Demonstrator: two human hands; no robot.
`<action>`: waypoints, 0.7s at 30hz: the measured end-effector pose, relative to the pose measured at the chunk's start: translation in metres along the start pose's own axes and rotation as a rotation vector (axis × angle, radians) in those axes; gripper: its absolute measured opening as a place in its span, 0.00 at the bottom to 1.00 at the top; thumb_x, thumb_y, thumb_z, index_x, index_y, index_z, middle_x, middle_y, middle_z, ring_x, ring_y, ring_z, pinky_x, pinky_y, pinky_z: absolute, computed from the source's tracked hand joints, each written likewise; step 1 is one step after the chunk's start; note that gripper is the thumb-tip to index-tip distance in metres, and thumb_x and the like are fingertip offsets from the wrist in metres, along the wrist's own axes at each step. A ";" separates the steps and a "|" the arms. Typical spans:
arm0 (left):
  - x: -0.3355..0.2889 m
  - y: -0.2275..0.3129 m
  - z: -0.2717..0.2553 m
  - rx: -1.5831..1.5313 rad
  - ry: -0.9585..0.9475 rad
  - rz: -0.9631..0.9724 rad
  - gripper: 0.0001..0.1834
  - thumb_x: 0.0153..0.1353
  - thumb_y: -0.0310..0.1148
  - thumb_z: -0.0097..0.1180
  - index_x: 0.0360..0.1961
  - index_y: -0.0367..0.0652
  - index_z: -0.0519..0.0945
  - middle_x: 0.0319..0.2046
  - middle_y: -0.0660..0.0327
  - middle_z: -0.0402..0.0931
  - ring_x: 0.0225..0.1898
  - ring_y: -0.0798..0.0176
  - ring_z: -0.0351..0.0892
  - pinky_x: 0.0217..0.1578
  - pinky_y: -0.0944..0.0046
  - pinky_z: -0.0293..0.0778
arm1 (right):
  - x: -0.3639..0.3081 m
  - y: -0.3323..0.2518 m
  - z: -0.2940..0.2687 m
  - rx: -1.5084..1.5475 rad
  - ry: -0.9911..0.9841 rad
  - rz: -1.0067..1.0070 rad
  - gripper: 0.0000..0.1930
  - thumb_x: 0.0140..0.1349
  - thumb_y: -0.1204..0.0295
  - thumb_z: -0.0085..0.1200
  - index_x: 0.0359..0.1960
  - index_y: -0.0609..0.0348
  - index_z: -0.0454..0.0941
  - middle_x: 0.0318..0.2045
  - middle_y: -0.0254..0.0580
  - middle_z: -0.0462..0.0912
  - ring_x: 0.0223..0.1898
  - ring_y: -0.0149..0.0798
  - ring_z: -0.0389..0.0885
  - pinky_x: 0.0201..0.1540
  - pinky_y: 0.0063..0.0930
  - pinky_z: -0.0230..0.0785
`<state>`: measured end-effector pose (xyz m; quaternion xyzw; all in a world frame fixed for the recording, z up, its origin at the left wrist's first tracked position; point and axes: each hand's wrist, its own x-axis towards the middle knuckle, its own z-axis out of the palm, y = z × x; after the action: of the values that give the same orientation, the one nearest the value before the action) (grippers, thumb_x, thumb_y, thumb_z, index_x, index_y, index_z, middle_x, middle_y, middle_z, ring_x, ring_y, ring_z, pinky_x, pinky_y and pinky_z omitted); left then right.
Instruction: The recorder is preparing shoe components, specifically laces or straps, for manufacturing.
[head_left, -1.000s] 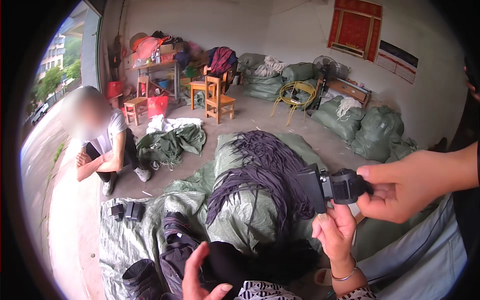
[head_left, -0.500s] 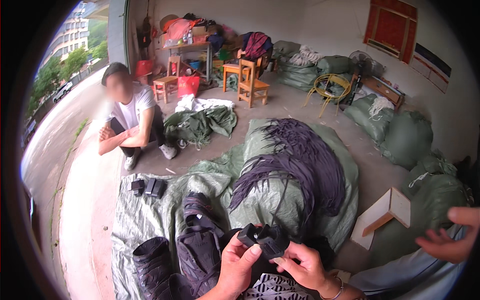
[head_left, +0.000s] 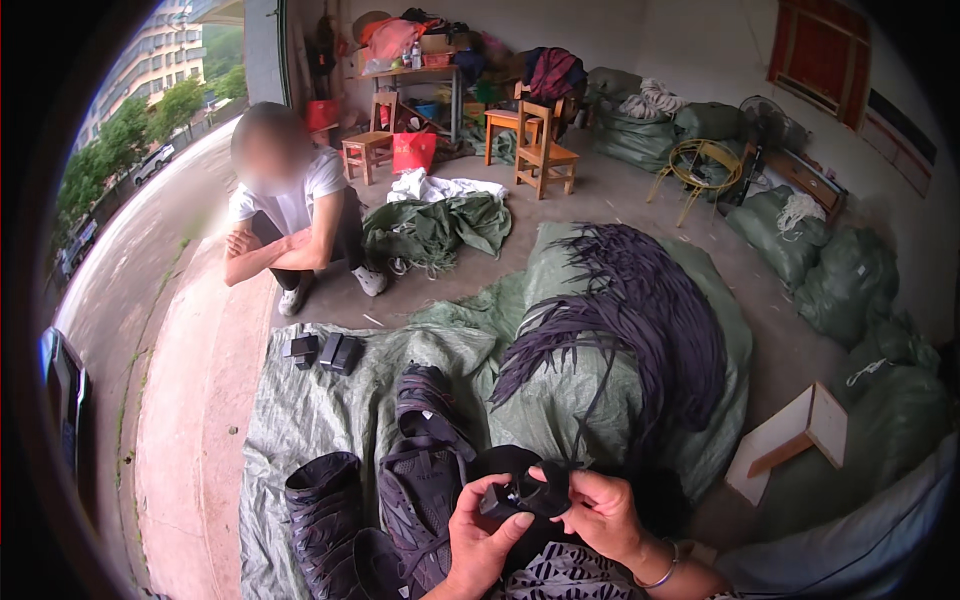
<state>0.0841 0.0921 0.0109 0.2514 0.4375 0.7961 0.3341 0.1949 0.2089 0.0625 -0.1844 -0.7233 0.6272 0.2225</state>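
Low in the middle I hold a small black boxy piece [head_left: 497, 500] with a dark curved band [head_left: 548, 490] beside it; the exact kind is unclear. My left hand [head_left: 482, 535] is closed round the boxy piece, thumb on its near side. My right hand [head_left: 603, 508] pinches the band. Just left of my hands stand dark lace-up shoes [head_left: 415, 500] and a dark ribbed shoe [head_left: 325, 520]. Beyond my hands a large bundle of dark purple laces [head_left: 650, 310] drapes over a green woven sack [head_left: 550, 400]. Patterned black-and-white cloth [head_left: 565, 575] lies below my wrists.
Two black boxes [head_left: 340, 353] sit on the green sheet [head_left: 290, 420] at the left. A person [head_left: 290, 210] squats beyond it. A white angled board [head_left: 790, 440] stands at the right, near stuffed green sacks [head_left: 845, 280]. Behind are wooden chairs [head_left: 545, 150] and a yellow round-seated chair [head_left: 700, 165].
The scene has shifted right and up slightly. My right fingers have moved up onto the band, and the black pieces are turned. Another person's hand at the right edge has left the view.
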 end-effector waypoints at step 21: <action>0.009 0.044 0.005 0.926 -0.191 0.462 0.22 0.46 0.29 0.68 0.45 0.39 0.80 0.41 0.54 0.76 0.44 0.57 0.75 0.45 0.63 0.71 | 0.000 0.013 -0.001 -0.599 -0.062 -0.542 0.12 0.43 0.75 0.66 0.29 0.57 0.76 0.41 0.42 0.79 0.43 0.43 0.75 0.45 0.34 0.65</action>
<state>0.0680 0.0838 0.0522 0.5341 0.6441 0.5460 0.0422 0.1955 0.2120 0.0499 -0.0248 -0.9027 0.3128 0.2943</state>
